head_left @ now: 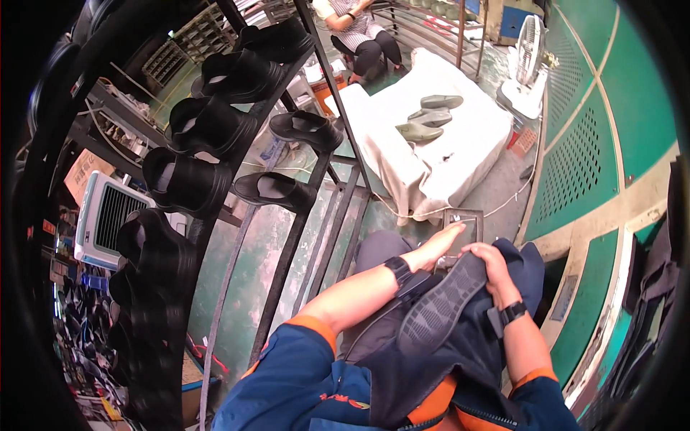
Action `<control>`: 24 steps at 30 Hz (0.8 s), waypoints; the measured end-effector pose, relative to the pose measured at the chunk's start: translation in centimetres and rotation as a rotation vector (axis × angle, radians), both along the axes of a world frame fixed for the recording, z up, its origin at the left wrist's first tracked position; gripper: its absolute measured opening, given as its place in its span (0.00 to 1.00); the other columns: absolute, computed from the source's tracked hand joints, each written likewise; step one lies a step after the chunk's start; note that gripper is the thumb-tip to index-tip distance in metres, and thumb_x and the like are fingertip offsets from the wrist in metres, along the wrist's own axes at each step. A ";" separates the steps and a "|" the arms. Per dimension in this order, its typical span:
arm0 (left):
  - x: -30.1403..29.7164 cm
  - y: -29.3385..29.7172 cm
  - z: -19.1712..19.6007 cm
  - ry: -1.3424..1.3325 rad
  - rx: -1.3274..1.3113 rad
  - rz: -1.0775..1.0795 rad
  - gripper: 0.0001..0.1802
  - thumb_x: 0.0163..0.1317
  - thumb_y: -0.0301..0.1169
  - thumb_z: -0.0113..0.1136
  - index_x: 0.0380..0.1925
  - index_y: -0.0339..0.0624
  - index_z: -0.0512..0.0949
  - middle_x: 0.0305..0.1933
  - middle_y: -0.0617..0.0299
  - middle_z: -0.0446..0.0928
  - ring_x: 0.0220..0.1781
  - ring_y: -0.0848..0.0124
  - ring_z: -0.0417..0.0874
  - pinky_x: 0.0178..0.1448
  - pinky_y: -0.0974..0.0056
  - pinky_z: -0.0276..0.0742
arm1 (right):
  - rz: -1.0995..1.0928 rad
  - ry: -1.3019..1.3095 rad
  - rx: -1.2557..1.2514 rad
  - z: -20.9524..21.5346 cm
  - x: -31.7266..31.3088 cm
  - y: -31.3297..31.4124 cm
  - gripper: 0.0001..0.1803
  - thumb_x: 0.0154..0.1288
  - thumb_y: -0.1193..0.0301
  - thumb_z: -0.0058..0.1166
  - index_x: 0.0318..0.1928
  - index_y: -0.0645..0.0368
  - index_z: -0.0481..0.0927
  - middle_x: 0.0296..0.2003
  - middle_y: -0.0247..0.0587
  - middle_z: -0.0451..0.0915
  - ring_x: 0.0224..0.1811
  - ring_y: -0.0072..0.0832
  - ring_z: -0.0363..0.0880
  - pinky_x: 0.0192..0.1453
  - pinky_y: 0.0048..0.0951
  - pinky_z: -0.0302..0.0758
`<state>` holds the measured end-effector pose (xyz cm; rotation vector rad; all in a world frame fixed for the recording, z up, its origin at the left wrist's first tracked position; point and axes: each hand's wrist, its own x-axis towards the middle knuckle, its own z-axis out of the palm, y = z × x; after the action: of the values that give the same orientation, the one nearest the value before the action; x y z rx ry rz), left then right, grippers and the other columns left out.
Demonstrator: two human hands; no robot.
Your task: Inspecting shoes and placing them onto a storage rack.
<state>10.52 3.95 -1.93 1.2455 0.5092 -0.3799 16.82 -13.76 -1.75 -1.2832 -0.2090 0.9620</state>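
A dark grey shoe sole (438,305) with a ribbed tread lies tread-up on my lap, over a dark blue cloth (467,352). My right hand (494,264) curls over its far end and grips it. My left hand (440,245) reaches forward past the sole with flat, straight fingers, its tips near a small dark framed plate (467,224) on the floor. It holds nothing that I can see. Both wrists wear black bands.
A black metal rack (287,244) on my left carries several black sandals (208,126). Ahead stands a white cloth-covered table (460,154) with three grey-green shoe pieces (430,117). Another person (359,32) sits beyond it. A white fan (528,61) stands by the green wall.
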 end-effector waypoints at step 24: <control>-2.5 -3.3 1.7 -0.061 -0.374 0.093 0.20 0.71 0.43 0.50 0.49 0.40 0.80 0.49 0.61 0.81 0.51 0.72 0.79 0.59 0.66 0.72 | -0.279 -0.082 0.014 2.8 -4.7 1.4 0.15 0.67 0.69 0.48 0.38 0.71 0.82 0.35 0.36 0.82 0.36 0.21 0.78 0.43 0.23 0.73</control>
<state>8.01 0.66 -0.28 0.8659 0.4193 -0.3387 12.17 -12.32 1.04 -1.3003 -0.0964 0.6700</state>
